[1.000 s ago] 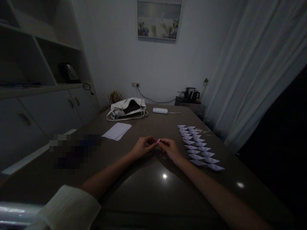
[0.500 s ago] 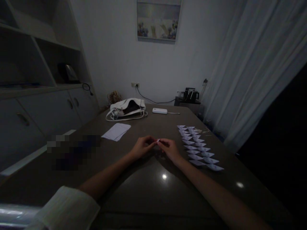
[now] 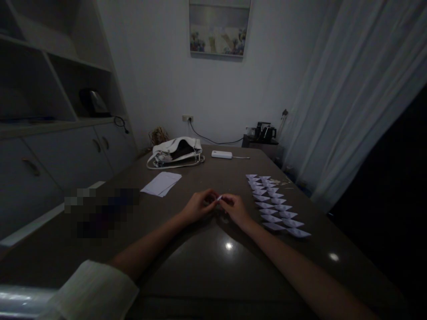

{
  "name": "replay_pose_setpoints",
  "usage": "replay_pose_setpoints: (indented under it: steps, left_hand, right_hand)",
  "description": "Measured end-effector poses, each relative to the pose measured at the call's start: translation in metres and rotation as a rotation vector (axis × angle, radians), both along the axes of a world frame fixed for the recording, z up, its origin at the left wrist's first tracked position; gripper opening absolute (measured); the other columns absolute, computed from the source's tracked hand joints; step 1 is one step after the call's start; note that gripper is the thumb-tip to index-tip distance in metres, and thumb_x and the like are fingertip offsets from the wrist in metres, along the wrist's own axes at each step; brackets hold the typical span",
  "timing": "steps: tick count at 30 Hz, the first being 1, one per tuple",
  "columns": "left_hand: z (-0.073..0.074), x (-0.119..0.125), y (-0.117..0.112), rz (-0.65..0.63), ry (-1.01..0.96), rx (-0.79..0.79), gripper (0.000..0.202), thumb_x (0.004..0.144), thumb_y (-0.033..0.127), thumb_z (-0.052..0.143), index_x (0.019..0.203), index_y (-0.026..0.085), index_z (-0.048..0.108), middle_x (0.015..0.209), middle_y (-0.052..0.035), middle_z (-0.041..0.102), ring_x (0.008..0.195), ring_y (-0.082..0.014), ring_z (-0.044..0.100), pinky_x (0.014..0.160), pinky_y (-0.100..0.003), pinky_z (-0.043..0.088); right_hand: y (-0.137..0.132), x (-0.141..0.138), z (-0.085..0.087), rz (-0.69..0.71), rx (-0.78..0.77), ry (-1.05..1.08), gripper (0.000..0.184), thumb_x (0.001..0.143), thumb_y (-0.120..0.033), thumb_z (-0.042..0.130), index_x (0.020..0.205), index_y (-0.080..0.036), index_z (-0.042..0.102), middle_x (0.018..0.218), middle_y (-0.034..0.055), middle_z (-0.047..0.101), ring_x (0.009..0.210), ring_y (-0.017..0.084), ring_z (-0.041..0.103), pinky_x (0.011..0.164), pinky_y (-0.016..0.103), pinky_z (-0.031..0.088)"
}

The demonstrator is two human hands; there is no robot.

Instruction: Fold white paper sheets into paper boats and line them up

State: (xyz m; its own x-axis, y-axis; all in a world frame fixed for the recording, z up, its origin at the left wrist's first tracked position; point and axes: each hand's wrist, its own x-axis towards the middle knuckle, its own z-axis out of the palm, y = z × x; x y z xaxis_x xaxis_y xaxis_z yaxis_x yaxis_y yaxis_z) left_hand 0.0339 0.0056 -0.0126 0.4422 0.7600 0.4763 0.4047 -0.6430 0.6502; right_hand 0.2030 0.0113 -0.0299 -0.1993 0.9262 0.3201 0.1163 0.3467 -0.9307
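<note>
Between my fingertips, above the middle of the table, is a small folded piece of white paper (image 3: 219, 198), mostly covered by the fingers. My left hand (image 3: 199, 205) pinches it from the left side. From the right, my right hand (image 3: 236, 208) grips it with thumb and fingers closed. Two rows of folded paper boats (image 3: 280, 207) stand to the right of my right hand. A loose stack of white paper sheets (image 3: 162, 184) lies flat beyond my left hand.
At the table's far end sit a white handbag (image 3: 176, 152) and a white power bank (image 3: 222, 154) with a short cable. Paper scraps (image 3: 282, 182) lie by the far boats. Shelves (image 3: 76, 89) line the left wall, and a pale curtain (image 3: 333, 98) hangs at right.
My fingers have shifted slightly around the folded paper, and a little more of it shows between them. The boats, sheets and bag stay where they were.
</note>
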Motion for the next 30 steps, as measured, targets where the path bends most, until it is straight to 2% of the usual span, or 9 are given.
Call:
replay_pose_setpoints:
  steps: [4, 8, 14, 20, 24, 30]
  left_hand:
    - [0.0, -0.002, 0.003, 0.012, 0.071, 0.055, 0.026, 0.085, 0.028, 0.05, 0.104, 0.015, 0.062, 0.087, -0.0058, 0.066, 0.076, -0.0143, 0.059, 0.069, -0.023, 0.045]
    - [-0.001, -0.003, 0.005, -0.008, 0.097, 0.09, 0.029, 0.081, 0.022, 0.054, 0.107, 0.013, 0.062, 0.086, -0.0058, 0.065, 0.075, -0.0148, 0.059, 0.07, -0.024, 0.044]
    - [-0.003, -0.004, 0.008, 0.042, 0.068, 0.045, 0.026, 0.079, 0.023, 0.058, 0.103, 0.015, 0.065, 0.088, -0.0057, 0.067, 0.075, -0.0156, 0.059, 0.068, -0.025, 0.044]
    - [-0.004, -0.006, 0.01, 0.014, 0.038, 0.011, 0.023, 0.079, 0.029, 0.059, 0.095, 0.015, 0.066, 0.089, -0.0063, 0.067, 0.077, -0.016, 0.059, 0.07, -0.025, 0.044]
    - [-0.004, -0.007, 0.011, -0.033, -0.009, -0.078, 0.027, 0.081, 0.036, 0.058, 0.093, 0.014, 0.066, 0.089, -0.0067, 0.066, 0.078, -0.0165, 0.06, 0.071, -0.026, 0.046]
    - [-0.003, -0.004, 0.01, -0.128, -0.204, -0.336, 0.032, 0.078, 0.038, 0.061, 0.095, 0.011, 0.065, 0.092, -0.0088, 0.068, 0.084, -0.0194, 0.063, 0.077, -0.029, 0.048]
  right_hand:
    - [0.002, 0.002, -0.001, -0.006, -0.056, 0.039, 0.019, 0.069, -0.032, 0.059, 0.073, -0.015, 0.067, 0.057, -0.0005, 0.058, 0.05, 0.011, 0.05, 0.044, 0.02, 0.035]
    - [0.004, 0.003, -0.001, -0.018, -0.078, 0.068, 0.021, 0.071, -0.032, 0.058, 0.078, -0.014, 0.066, 0.059, 0.0003, 0.059, 0.048, 0.01, 0.048, 0.043, 0.019, 0.035]
    - [0.005, 0.003, -0.002, -0.003, -0.109, 0.098, 0.021, 0.067, -0.03, 0.062, 0.082, -0.015, 0.065, 0.063, 0.0013, 0.062, 0.049, 0.01, 0.05, 0.043, 0.019, 0.036]
    - [0.004, 0.002, -0.002, 0.018, -0.121, 0.101, 0.025, 0.064, -0.023, 0.062, 0.087, -0.015, 0.064, 0.063, -0.0003, 0.062, 0.05, 0.01, 0.052, 0.044, 0.019, 0.036]
    - [0.003, 0.003, 0.0, 0.038, -0.123, 0.091, 0.025, 0.062, -0.023, 0.063, 0.086, -0.015, 0.064, 0.068, 0.0009, 0.063, 0.052, 0.01, 0.053, 0.044, 0.019, 0.036]
    - [0.004, 0.003, 0.0, 0.043, -0.126, 0.074, 0.025, 0.064, -0.022, 0.06, 0.087, -0.015, 0.063, 0.066, -0.0001, 0.062, 0.052, 0.011, 0.053, 0.045, 0.02, 0.037]
